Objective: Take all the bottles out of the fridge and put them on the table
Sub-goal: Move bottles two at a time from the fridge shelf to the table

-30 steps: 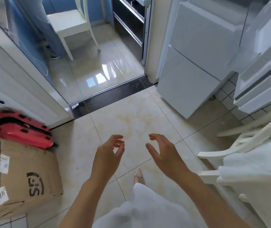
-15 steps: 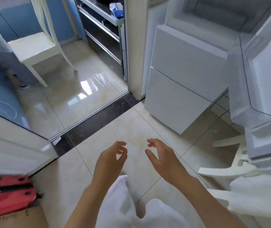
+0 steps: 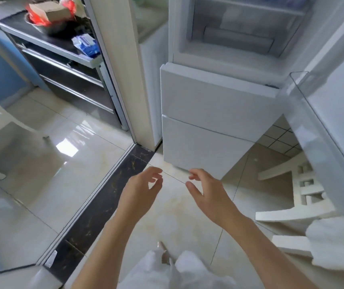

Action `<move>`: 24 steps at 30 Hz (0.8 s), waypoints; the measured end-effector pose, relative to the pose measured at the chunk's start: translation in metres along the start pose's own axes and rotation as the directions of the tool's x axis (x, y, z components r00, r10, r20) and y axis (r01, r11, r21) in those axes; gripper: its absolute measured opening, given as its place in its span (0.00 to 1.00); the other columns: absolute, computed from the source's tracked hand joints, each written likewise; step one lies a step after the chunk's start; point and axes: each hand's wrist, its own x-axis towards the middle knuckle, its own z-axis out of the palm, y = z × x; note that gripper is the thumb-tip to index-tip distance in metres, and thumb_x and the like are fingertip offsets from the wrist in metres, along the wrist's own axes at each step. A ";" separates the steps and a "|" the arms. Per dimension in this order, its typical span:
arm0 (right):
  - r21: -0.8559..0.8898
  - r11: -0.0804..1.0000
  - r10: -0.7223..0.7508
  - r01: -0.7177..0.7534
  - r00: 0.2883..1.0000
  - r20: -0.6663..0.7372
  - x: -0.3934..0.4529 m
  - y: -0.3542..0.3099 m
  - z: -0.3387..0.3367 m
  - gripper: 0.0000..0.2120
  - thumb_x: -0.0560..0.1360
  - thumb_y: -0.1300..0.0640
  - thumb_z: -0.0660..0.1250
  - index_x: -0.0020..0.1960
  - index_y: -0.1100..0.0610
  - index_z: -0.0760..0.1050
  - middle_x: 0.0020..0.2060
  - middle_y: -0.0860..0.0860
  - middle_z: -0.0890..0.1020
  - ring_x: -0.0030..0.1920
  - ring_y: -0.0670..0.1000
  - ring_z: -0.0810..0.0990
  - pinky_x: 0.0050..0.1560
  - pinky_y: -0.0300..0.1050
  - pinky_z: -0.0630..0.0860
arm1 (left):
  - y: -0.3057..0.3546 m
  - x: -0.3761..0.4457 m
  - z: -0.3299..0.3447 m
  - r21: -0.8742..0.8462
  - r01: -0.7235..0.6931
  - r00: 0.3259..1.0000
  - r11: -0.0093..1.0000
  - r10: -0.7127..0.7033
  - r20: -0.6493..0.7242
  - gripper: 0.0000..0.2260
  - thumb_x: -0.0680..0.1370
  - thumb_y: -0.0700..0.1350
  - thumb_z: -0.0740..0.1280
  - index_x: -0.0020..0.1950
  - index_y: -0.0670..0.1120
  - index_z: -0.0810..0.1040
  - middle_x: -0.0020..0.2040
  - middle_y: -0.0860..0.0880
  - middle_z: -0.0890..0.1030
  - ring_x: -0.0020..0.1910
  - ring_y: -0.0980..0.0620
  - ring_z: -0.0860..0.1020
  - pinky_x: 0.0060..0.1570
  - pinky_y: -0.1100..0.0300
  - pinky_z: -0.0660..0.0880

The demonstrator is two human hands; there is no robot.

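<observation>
While both hands are held out in front of the body above the tiled floor (image 3: 79,163), neither has hold of anything. Left hand (image 3: 141,190): fingers loosely curled, thumb and forefinger apart, palm turned toward the right. Right hand (image 3: 206,192): fingers likewise relaxed and bent, thumb apart from them, palm turned toward the left. The two hands are near each other but not touching.

Fridge (image 3: 215,122): white, standing ahead and to the right, its two lower drawer fronts closed. The upper compartment (image 3: 240,32) is open, showing translucent drawers. At its top edge a blurred blue-and-white mass may be bottles (image 3: 275,1); it cannot be made out with certainty. The open fridge door (image 3: 323,126) stands at right with a clear shelf bin on its inner side.

To the left, a dark cabinet (image 3: 62,65) carries a packet and a bowl of items. A white chair (image 3: 292,205) stands beneath the door.
</observation>
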 end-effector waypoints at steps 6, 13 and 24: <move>0.068 0.997 0.049 -0.039 0.987 -0.150 0.065 -0.015 -0.033 0.18 0.79 0.47 0.60 0.67 0.49 0.68 0.59 0.43 0.76 0.61 0.42 0.73 0.60 0.38 0.72 | 0.025 0.086 -0.009 -0.060 -0.096 0.995 0.994 0.096 0.002 0.09 0.76 0.43 0.68 0.54 0.54 0.80 0.44 0.62 0.83 0.48 0.60 0.81 0.53 0.51 0.79; 0.055 0.997 -0.028 0.056 0.912 -0.409 0.160 -0.028 -0.102 0.17 0.80 0.50 0.61 0.67 0.53 0.69 0.60 0.46 0.77 0.63 0.44 0.73 0.65 0.43 0.70 | 0.082 0.198 -0.010 -0.116 -0.252 0.964 0.961 0.239 -0.121 0.07 0.78 0.43 0.67 0.55 0.50 0.80 0.45 0.60 0.83 0.47 0.66 0.80 0.50 0.67 0.76; -0.007 0.995 -0.078 0.099 0.734 -0.675 0.283 -0.051 -0.229 0.17 0.79 0.55 0.63 0.66 0.58 0.71 0.60 0.51 0.78 0.63 0.48 0.74 0.65 0.44 0.69 | 0.219 0.355 -0.007 -0.216 -0.461 0.883 0.861 0.420 -0.209 0.09 0.78 0.39 0.66 0.56 0.48 0.79 0.45 0.60 0.83 0.48 0.61 0.81 0.49 0.70 0.74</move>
